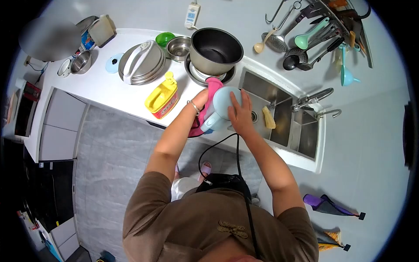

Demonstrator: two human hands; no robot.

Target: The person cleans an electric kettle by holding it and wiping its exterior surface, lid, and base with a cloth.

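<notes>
A light blue round pan with a stubby handle point(222, 103) is held at the counter's front edge, beside the sink. My right hand point(241, 114) grips it from the right, its fingers spread over the pale round face. On the other side my left hand point(200, 99), with bangles at the wrist, presses a pink cloth point(214, 85) to the pan; its fingertips are hidden by the cloth. More of the cloth's dark-edged part hangs under the handle. Left of my left hand stands a yellow jug-shaped bottle point(162, 97) with a red label.
The steel sink point(279, 120) on the right holds a yellow sponge-like piece point(268, 118), below a faucet point(312, 99). A large dark-lined pot point(216, 51) stands behind my hands. A lidded steel pan point(142, 63) sits farther left. Ladles and spatulas point(312, 41) hang on the wall.
</notes>
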